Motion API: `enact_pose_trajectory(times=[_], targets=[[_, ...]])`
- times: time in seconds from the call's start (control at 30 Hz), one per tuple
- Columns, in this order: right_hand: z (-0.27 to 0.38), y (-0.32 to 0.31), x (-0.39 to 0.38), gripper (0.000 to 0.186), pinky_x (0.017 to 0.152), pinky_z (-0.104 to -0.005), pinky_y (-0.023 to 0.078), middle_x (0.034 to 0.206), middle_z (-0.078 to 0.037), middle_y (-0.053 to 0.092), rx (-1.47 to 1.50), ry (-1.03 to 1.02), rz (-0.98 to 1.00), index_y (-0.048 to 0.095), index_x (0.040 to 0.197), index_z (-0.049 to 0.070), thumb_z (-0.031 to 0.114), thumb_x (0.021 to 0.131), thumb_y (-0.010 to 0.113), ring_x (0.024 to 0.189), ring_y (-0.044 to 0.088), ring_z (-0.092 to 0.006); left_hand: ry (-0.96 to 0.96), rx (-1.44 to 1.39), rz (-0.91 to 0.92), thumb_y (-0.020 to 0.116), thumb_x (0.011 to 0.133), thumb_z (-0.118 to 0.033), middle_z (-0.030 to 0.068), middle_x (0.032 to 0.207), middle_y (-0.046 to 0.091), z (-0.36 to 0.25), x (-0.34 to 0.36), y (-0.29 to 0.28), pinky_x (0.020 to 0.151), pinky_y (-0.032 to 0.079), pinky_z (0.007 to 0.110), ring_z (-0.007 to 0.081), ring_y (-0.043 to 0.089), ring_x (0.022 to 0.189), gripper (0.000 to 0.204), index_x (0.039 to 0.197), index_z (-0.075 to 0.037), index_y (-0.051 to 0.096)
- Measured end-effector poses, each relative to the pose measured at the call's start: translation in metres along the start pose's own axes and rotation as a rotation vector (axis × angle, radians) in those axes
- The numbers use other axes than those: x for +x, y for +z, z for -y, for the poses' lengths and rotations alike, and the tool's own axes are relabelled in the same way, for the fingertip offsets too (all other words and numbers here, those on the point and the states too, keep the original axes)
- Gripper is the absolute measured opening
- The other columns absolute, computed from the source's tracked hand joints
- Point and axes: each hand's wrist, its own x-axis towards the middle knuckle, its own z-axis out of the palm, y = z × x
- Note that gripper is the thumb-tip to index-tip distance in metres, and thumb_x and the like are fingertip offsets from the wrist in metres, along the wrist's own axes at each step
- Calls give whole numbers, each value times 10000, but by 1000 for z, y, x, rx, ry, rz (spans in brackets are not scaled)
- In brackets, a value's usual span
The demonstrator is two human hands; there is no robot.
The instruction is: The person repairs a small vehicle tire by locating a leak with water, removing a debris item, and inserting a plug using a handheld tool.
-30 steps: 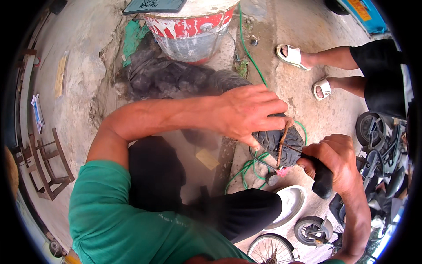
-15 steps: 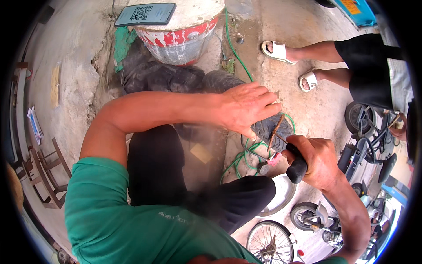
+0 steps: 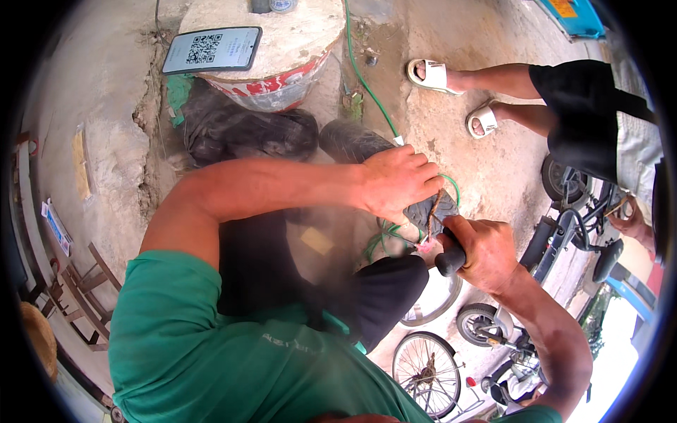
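My left hand [image 3: 398, 183] grips the top of a dark, wrinkled rubber piece [image 3: 441, 206], fingers curled over it. A thin brown strip [image 3: 432, 215] crosses the rubber. My right hand [image 3: 486, 250] is closed round the black handle [image 3: 449, 260] of a tool, whose thin shaft meets the rubber beside the strip; its tip is hidden. Green hose [image 3: 381, 243] lies looped beneath my hands.
A painted bucket [image 3: 282, 90] carries a phone [image 3: 211, 49]. Black bundles [image 3: 247, 130] lie below it. A person in white slides [image 3: 430, 76] stands right, a hand [image 3: 635, 218] visible. Bikes [image 3: 430, 374], scooters [image 3: 479, 326] and wooden frames [image 3: 84, 296] surround me.
The view has shifted, showing more of the phone and bucket top. Both my hands sit further left in the picture, still gripping. The other person's hand has come into sight.
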Motion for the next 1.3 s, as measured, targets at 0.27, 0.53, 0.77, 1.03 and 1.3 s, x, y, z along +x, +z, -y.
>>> enact_pose_trajectory(times=[0.27,0.53,0.77,1.03,1.3], targets=[[-12,3,-13,204,618,-482,563,750,-132,731,-26,65,40,667,1025,106,289,976,741,678,738,-355,-14,89,17,928,610,-519,90,1140,626,-11,18,0,903,496,430,287,650,1075,950,1343,-11,599],[-40,-5,-28,349,730,-549,600,870,-233,773,126,180,124,674,1167,46,273,912,743,799,760,-451,-105,127,57,905,604,-491,73,1115,620,-29,49,7,869,484,421,260,638,1073,816,1239,-55,636],[-27,-7,-14,284,723,-574,600,804,-237,755,114,269,319,640,1082,66,325,974,680,776,761,-456,-184,78,106,921,602,-466,42,1145,605,-29,40,0,934,451,412,229,616,1111,830,1286,-106,619],[-42,2,-21,226,691,-586,582,752,-216,740,43,299,323,597,1112,77,276,1007,621,721,748,-454,-295,130,60,912,576,-496,31,1079,607,-35,65,19,943,450,419,231,635,1057,786,1214,-120,646],[-65,10,-33,287,674,-602,586,745,-205,742,129,279,307,583,1175,106,324,997,637,714,749,-455,-299,120,82,916,597,-459,18,1106,606,-39,76,23,926,447,419,208,627,1104,775,1235,-124,631]])
